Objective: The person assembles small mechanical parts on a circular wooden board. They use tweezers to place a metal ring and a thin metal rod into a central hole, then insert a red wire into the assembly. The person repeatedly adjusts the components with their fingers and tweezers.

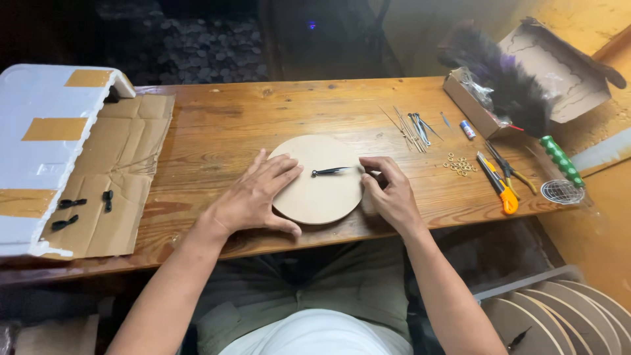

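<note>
Head view, places told from the round wooden disc (315,187):

- The disc lies flat on the wooden table (223,125), near its front edge and right before the person.
- A thin black clock hand (332,171) lies across the disc's middle, pointing right.
- The left hand (256,197) rests spread and open on the disc's left rim, pressing it flat rather than gripping it.
- The right hand (389,190) sits at the disc's right edge, fingers curled; I cannot tell whether they pinch the hand's tip.
- The disc looks thin, stiff and light, likely to slide on smooth wood: hold it by the rim.
- The clock hand looks flimsy and easily bent: take it near its hub.
- Right of the disc: metal pins (411,128), small brass rings (460,164), an orange utility knife (498,186), pliers (509,169).
- Left of the disc: flattened cardboard (125,158) with more black pieces (72,204).
</note>
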